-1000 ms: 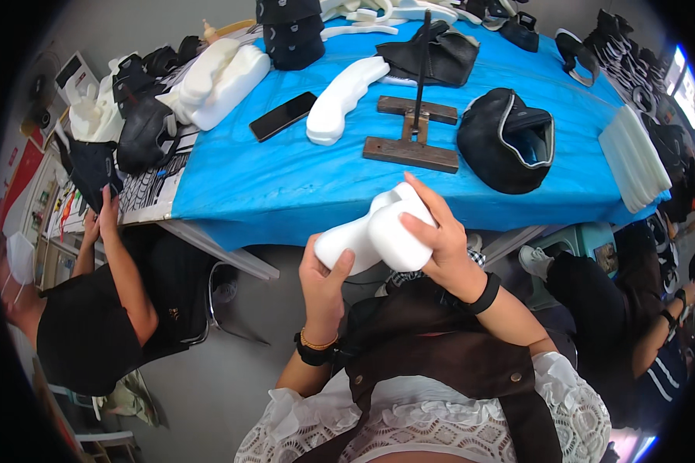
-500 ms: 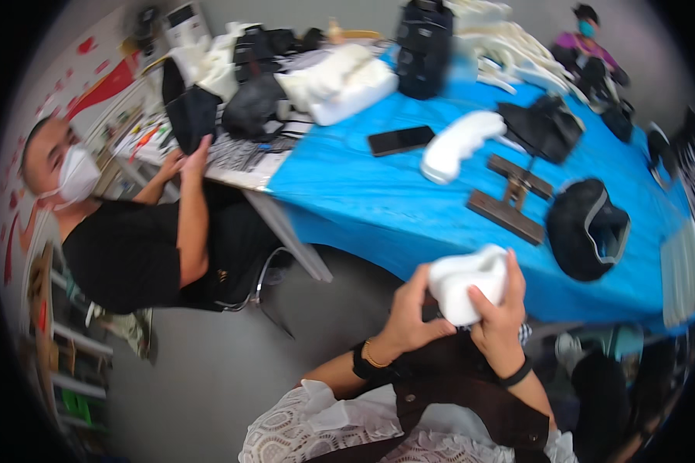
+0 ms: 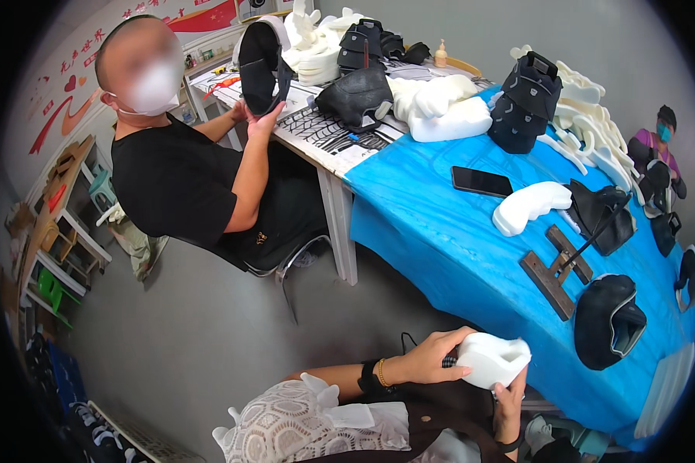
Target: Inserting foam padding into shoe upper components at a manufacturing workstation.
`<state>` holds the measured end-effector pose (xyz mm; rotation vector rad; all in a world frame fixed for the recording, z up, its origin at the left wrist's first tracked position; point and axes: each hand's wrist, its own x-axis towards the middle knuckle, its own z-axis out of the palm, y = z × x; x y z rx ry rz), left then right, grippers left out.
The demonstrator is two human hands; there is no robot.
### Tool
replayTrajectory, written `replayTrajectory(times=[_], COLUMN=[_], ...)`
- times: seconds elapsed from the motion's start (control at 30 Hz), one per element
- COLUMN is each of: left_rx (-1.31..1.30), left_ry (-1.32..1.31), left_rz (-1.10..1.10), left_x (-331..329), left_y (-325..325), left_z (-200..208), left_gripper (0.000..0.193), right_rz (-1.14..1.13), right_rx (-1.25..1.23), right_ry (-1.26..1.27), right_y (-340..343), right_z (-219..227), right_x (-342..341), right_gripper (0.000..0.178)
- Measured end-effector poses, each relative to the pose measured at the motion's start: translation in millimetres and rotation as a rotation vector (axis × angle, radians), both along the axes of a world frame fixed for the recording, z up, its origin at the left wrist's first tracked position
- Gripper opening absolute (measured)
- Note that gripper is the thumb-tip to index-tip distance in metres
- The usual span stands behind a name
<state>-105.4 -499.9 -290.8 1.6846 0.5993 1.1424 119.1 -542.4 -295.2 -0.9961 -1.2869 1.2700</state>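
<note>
A small white moulded piece, foam by its look (image 3: 496,358), with a rounded outline and a hollow in its side, is between my two hands in front of the table's near edge. From the left my left hand (image 3: 434,356) grips it, fingers over the top and thumb against its side. My right hand (image 3: 510,397) holds its lower right side, with the thumb up and the other fingers partly hidden. A dark ribbed end (image 3: 449,361) shows beside the piece under my left fingers; I cannot make out what it belongs to.
On the blue-covered table (image 3: 440,224) lie a phone (image 3: 481,181), a curved white foam piece (image 3: 529,208), a wooden stand (image 3: 552,278) and a black padded shell (image 3: 608,322). A co-worker (image 3: 185,177) sits at left, holding a black piece (image 3: 261,65). White foam pieces are heaped behind.
My view has turned left, so the table and co-worker sit farther right in it. The white piece stays in both hands, now turned, its hollow facing right.
</note>
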Motion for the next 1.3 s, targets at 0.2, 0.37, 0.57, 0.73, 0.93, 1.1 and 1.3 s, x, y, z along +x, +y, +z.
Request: replayTrajectory(times=[0.2, 0.37, 0.57, 0.73, 0.93, 1.1, 1.3], left_rx=[0.064, 0.013, 0.029, 0.248, 0.292, 0.588, 0.401], left_ry=[0.12, 0.174, 0.189, 0.164, 0.197, 0.358, 0.383], left_rz=[-0.006, 0.032, 0.096, 0.205, 0.157, 0.112, -0.011], left_x=[9, 14, 21, 22, 41, 46, 63], left_y=[-3, -1, 2, -17, 21, 30, 31], left_z=[-11, -13, -15, 6, 23, 38, 1], left_gripper=[0.071, 0.066, 0.056, 0.05, 0.063, 0.066, 0.054], right_rz=[-0.082, -0.106, -0.105, -0.119, -0.417, -0.248, -0.281], right_rx=[-0.023, 0.015, -0.012, 0.026, 0.417, 0.569, 0.692], right_ry=[-0.103, -0.127, -0.082, -0.019, -0.441, -0.789, -0.847], right_y=[-16, -12, -9, -17, 5, 7, -2], right_z=[-30, -37, -46, -59, -24, 31, 66], right_x=[14, 11, 10, 12, 39, 45, 76], right_gripper=[0.096, 0.088, 0.082, 0.08, 0.055, 0.043, 0.038])
